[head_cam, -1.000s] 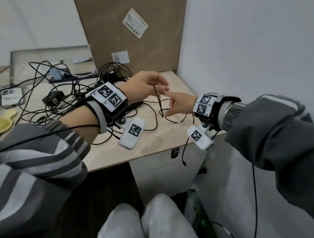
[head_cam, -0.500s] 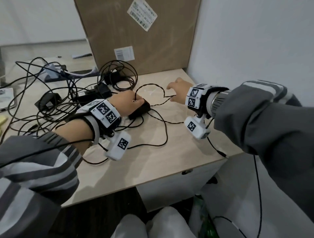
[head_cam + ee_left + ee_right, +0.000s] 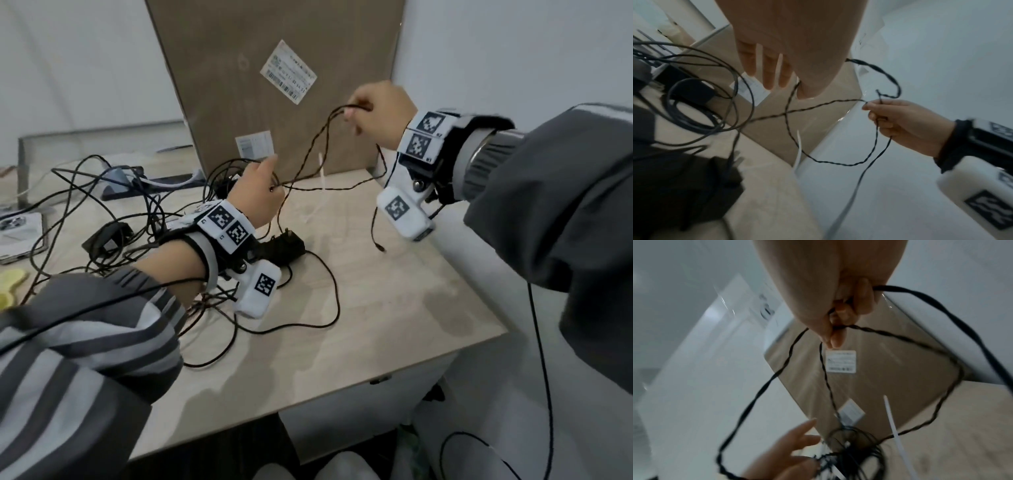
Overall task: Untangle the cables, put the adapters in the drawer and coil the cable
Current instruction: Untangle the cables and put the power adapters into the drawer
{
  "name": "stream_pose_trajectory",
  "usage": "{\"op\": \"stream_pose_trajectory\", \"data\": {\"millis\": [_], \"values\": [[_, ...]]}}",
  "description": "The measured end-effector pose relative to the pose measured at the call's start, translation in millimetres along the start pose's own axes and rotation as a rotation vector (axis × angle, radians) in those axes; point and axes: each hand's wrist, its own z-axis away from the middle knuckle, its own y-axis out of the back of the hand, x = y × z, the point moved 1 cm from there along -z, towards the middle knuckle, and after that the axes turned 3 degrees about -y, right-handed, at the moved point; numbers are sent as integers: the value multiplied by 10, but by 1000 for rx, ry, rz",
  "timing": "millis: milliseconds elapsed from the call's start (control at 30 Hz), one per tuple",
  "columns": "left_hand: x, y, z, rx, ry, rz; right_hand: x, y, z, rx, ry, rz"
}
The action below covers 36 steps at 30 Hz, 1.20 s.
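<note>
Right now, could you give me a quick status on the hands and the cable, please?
Right hand raised, pinching the twisted cable. Left hand holds it lower, fingers partly extended. Cable off the desk, untangled from nothing yet: black adapter and cable pile below.

Grey jacket sleeves [image 3: 565,192] with white and dark stripes, ribbed cuffs, black wrist straps, white marker blocks [image 3: 226,226] printed with black square codes, white camera pods [image 3: 404,214] slung beneath each wrist, thin black lead trailing, pale trousers [image 3: 346,466].
</note>
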Motion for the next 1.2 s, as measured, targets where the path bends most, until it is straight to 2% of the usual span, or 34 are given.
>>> {"op": "stream_pose_trajectory", "data": {"millis": [167,267,367,533,633,733,833,900,1067,1200], "values": [[243,281,-158,22,4,226,-345,596,-88,150,79,-125],[357,235,-184,-36,53,465,-430,798,-71,188,99,-153],[482,143,-201,-47,69,589,-484,891,-38,214,105,-160],[541,304,-197,150,73,518,-368,973,55,236,49,-147],[483,586,-116,200,8,477,-135,956,165,208,-43,-125],[516,878,11,210,-30,435,122,794,340,103,-130,-119],[589,1085,92,249,-24,429,314,574,609,-85,-168,-193],[664,1143,144,248,-7,387,389,440,792,-166,-173,-249],[881,1062,274,206,22,168,396,304,1080,-219,-258,-348],[1040,950,364,130,27,209,148,523,1253,-149,-160,-325]]}}
